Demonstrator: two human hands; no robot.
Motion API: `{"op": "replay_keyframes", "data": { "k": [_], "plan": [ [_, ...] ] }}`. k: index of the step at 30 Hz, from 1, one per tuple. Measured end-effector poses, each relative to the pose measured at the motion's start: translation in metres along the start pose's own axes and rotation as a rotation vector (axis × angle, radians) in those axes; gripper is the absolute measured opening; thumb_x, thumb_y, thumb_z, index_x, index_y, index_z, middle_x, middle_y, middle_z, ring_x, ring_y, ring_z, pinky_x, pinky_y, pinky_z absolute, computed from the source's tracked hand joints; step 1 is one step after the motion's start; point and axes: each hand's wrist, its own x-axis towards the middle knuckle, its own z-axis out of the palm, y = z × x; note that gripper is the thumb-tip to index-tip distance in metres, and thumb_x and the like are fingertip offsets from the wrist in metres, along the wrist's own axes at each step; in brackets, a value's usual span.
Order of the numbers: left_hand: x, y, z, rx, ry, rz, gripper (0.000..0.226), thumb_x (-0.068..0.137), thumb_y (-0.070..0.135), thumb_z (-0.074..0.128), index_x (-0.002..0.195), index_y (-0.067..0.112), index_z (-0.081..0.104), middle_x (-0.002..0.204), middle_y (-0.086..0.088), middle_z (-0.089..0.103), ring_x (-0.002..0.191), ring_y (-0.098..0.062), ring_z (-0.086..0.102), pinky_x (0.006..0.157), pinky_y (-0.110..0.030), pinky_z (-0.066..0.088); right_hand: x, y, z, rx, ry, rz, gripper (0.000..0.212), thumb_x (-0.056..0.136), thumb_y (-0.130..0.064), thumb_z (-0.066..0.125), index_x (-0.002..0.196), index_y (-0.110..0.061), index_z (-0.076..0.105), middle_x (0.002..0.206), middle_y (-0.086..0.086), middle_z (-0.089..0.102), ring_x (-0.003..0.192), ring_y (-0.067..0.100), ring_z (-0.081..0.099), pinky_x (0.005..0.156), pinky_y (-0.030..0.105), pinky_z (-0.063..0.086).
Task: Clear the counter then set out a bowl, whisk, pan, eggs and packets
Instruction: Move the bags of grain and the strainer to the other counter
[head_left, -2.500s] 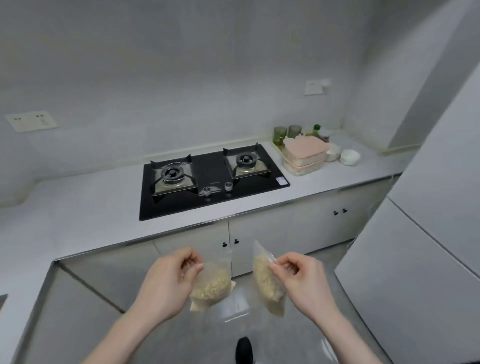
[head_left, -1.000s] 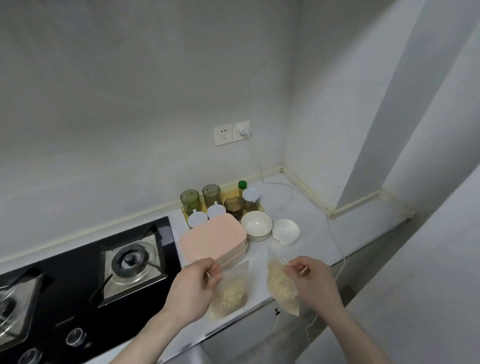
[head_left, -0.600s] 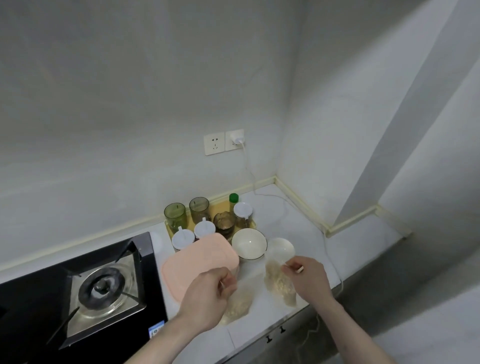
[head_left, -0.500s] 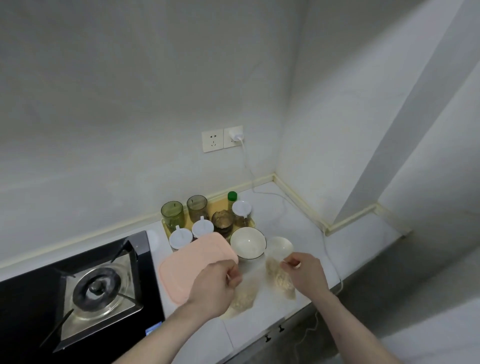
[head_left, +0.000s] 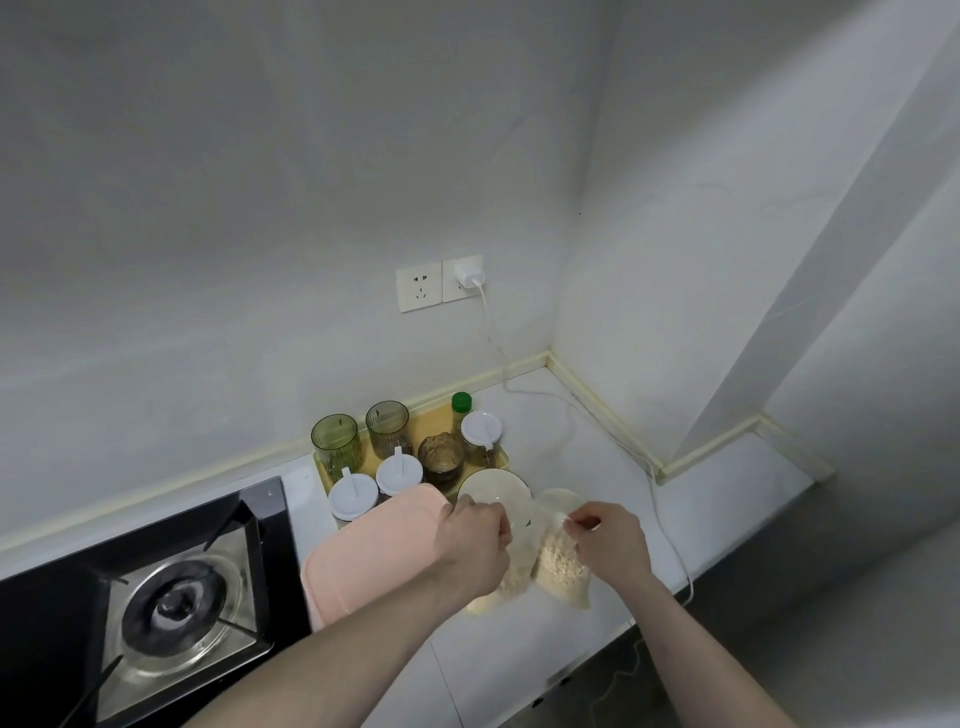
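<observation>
The left hand (head_left: 475, 548) pinched the top edge of a clear plastic packet of pale crumbly grain (head_left: 511, 574), its fingers curled together on the film, and the right hand (head_left: 610, 545) pinched a second clear packet of the same pale grain (head_left: 563, 566) the same way. Both packets hung side by side, touching, with their lower ends at or on the white stone counter (head_left: 524, 654), between the pink lidded plastic box (head_left: 374, 551) and the counter's front edge. Whether their bottoms had fully settled could not be told.

The likeliest trouble, as I judged it, lay in letting go. The packets were soft and full at the bottom, so they would probably slump flat, and the right one sat near the front edge, where it might slide off. If either seal was not fully closed, which the view did not show, tipping over could spill grain. The white ceramic bowl (head_left: 493, 491) stood just behind the left hand's knuckles, partly hidden, and a careless lift might knock it into the brown glass jar (head_left: 441, 460) on the yellow tray (head_left: 410, 434). The thin white cable (head_left: 660, 512) trailed over the counter just right of the right wrist and could snag a withdrawing hand.
</observation>
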Motion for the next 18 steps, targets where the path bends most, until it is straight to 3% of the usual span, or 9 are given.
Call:
{"op": "replay_keyframes", "data": {
  "k": [5,10,14,18],
  "plan": [
    [0.012,0.000,0.002,-0.025,0.010,-0.025,0.020,0.090,0.014,0.053,0.099,0.028,0.064,0.103,0.007,0.067,0.112,-0.018,0.049,0.097,-0.031,0.034,0.008,-0.006,-0.001,-0.009,0.052,0.009,0.004,0.088,-0.028,0.073,0.086,-0.031,0.074,0.088,-0.014,0.073,0.082,0.009,0.070,0.084,0.029,0.057],
    [0.019,0.000,0.005,-0.048,0.037,-0.035,0.019,0.089,0.014,0.052,0.097,0.028,0.063,0.102,0.008,0.067,0.111,-0.018,0.049,0.096,-0.030,0.034,0.013,-0.010,0.002,0.027,0.127,-0.007,0.006,0.090,-0.024,0.071,0.087,-0.027,0.076,0.088,-0.014,0.072,0.084,0.008,0.066,0.077,0.019,0.047],
    [0.020,-0.006,0.011,0.056,-0.020,0.024,0.014,0.095,0.020,0.052,0.100,0.027,0.063,0.103,0.003,0.065,0.112,-0.020,0.049,0.102,-0.035,0.036,0.013,-0.006,0.009,0.059,0.091,0.004,0.014,0.089,-0.019,0.070,0.082,-0.030,0.074,0.087,-0.014,0.073,0.085,0.007,0.067,0.069,0.008,0.041],
    [0.017,-0.009,0.014,0.089,0.003,0.046,0.015,0.096,0.020,0.050,0.100,0.027,0.063,0.103,0.004,0.066,0.111,-0.021,0.049,0.102,-0.036,0.036,0.010,0.004,0.012,0.046,0.069,0.045,0.009,0.093,-0.020,0.067,0.094,-0.025,0.075,0.096,-0.009,0.073,0.091,0.011,0.069,0.070,0.013,0.044]
  ]
}}
